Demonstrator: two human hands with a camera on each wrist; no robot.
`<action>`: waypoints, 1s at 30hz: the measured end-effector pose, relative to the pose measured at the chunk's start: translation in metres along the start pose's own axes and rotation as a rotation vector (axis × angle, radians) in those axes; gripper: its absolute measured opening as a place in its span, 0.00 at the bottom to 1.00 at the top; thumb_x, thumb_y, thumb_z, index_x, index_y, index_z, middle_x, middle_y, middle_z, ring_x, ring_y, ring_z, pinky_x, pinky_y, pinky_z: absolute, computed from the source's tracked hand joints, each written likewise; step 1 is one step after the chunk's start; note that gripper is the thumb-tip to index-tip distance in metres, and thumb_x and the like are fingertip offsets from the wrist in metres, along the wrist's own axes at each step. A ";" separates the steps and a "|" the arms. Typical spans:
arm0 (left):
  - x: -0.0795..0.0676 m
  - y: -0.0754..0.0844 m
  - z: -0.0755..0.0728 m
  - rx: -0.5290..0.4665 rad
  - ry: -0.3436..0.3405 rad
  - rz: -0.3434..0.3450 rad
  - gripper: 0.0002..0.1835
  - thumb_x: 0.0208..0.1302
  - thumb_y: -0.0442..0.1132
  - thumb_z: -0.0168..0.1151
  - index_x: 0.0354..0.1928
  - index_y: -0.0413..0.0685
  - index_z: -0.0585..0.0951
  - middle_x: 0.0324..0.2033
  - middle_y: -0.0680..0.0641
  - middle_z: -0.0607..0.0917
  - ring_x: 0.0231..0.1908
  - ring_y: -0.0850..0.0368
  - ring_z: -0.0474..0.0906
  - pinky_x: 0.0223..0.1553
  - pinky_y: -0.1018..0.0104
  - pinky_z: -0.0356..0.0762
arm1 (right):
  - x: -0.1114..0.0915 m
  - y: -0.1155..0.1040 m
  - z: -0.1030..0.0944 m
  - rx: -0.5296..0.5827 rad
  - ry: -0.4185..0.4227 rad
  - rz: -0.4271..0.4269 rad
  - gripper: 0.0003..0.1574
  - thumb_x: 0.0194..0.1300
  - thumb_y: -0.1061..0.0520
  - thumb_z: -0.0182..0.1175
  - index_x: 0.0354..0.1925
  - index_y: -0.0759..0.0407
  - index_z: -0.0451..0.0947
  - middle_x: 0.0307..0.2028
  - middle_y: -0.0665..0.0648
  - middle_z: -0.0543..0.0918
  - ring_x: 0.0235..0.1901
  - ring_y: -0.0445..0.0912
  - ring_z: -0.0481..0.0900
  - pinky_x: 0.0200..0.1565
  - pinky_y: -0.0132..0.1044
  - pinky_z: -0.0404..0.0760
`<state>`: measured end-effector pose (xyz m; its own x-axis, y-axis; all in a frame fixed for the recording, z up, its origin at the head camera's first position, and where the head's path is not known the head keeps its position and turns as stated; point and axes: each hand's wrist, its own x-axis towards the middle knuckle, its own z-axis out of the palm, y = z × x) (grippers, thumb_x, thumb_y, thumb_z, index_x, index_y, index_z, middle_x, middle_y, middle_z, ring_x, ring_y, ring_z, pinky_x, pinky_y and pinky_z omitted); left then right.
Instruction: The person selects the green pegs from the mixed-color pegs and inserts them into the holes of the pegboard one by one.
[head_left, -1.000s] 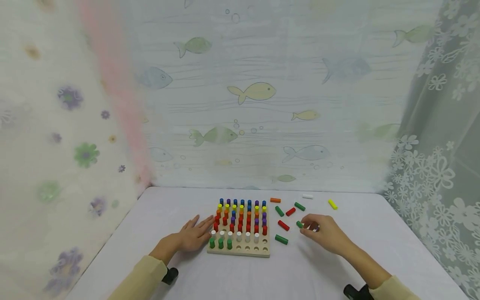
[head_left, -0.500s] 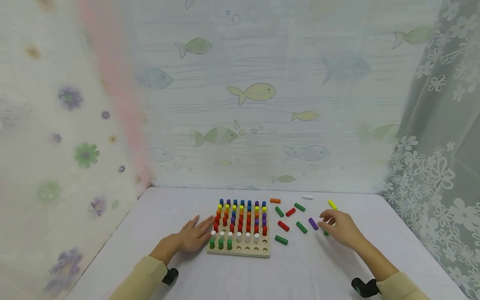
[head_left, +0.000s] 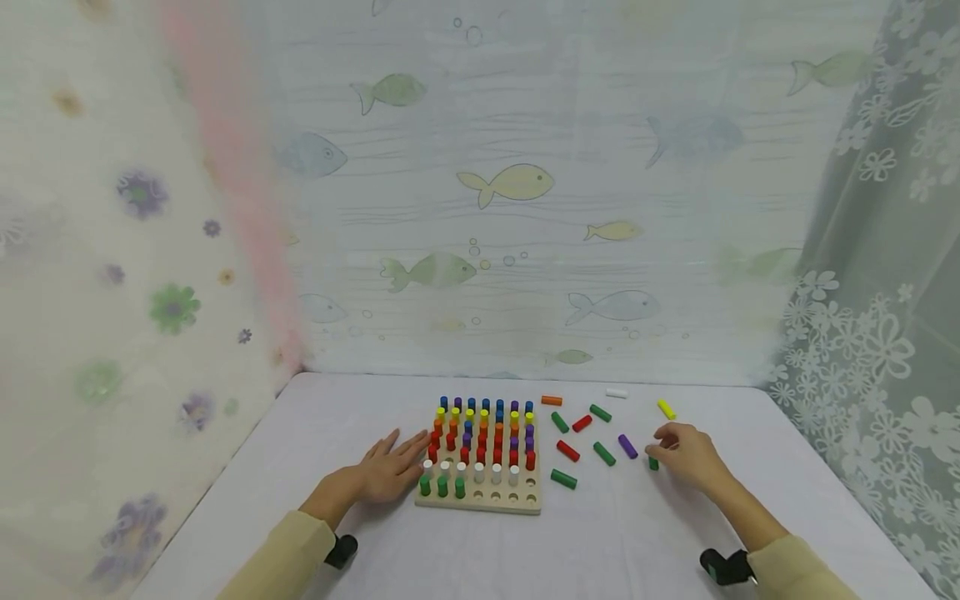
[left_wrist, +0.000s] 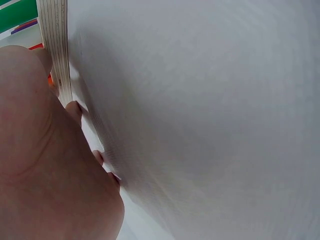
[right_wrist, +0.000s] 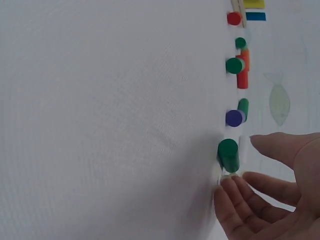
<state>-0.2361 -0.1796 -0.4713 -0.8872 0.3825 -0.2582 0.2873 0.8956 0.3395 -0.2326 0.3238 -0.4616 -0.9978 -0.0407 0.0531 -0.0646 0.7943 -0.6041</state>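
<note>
My left hand [head_left: 384,473] lies flat with straight fingers against the left side of a wooden pegboard [head_left: 487,507], its thumb by the board's edge in the left wrist view. Rows of coloured pegs stand in the board; its front row has green pegs at the left and several bare holes. Over on the right, my right hand [head_left: 688,457] hovers around a green peg [right_wrist: 229,155] on the cloth. In the right wrist view a gap shows between thumb and peg, with the other fingers loosely bent close to it. A purple peg [head_left: 627,447] lies just left of that hand.
Between board and right hand lie loose pegs: green ones [head_left: 603,453], red ones [head_left: 567,451] and an orange one [head_left: 551,401]. Farther back are a white peg [head_left: 617,393] and a yellow peg [head_left: 667,409]. A fish-print curtain [head_left: 480,333] hangs behind the white-covered table.
My right hand let go of a green peg beside the purple one, then moved right to another green peg. The left hand stayed in place at the board.
</note>
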 end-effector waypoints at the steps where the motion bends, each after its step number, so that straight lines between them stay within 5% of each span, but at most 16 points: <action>1: 0.000 0.000 0.000 0.000 0.000 0.001 0.33 0.81 0.55 0.44 0.82 0.57 0.54 0.81 0.52 0.53 0.79 0.34 0.37 0.75 0.33 0.38 | 0.000 0.000 0.000 0.000 -0.001 0.008 0.24 0.68 0.55 0.66 0.50 0.75 0.78 0.39 0.62 0.83 0.41 0.55 0.80 0.41 0.48 0.82; 20: 0.000 0.000 0.000 0.004 0.000 0.007 0.33 0.81 0.55 0.44 0.82 0.57 0.54 0.81 0.52 0.53 0.79 0.33 0.37 0.75 0.32 0.38 | 0.007 0.004 0.004 0.030 -0.018 0.078 0.15 0.65 0.60 0.66 0.42 0.74 0.81 0.33 0.59 0.84 0.33 0.48 0.79 0.35 0.40 0.80; 30: 0.002 -0.001 0.003 0.013 0.004 0.001 0.33 0.81 0.55 0.43 0.82 0.58 0.53 0.81 0.53 0.52 0.80 0.35 0.37 0.76 0.33 0.38 | 0.009 -0.002 0.003 -0.061 -0.074 0.007 0.12 0.68 0.65 0.62 0.42 0.77 0.79 0.32 0.59 0.82 0.33 0.49 0.76 0.36 0.43 0.80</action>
<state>-0.2369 -0.1797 -0.4748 -0.8883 0.3822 -0.2548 0.2926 0.8984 0.3277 -0.2411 0.3199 -0.4619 -0.9969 -0.0776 -0.0113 -0.0583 0.8303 -0.5543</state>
